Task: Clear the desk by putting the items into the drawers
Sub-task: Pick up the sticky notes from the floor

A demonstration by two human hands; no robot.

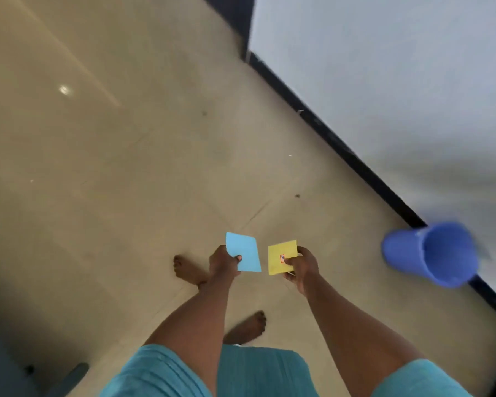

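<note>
My left hand (222, 262) grips a light blue pad of sticky notes (245, 250) by its lower left corner, thumb on top. My right hand (302, 266) holds a yellow pad of sticky notes (279, 253) with a small red mark on it, thumb pressed on its face. Both pads are held in front of me above a beige tiled floor, a small gap between them. No desk or drawer is in view.
A blue plastic bucket (433, 253) stands on the floor at the right, against a white wall (384, 67) with a black skirting (341, 150). My bare feet (189, 270) are on the tiles. A dark chair base (69, 376) shows at the bottom left.
</note>
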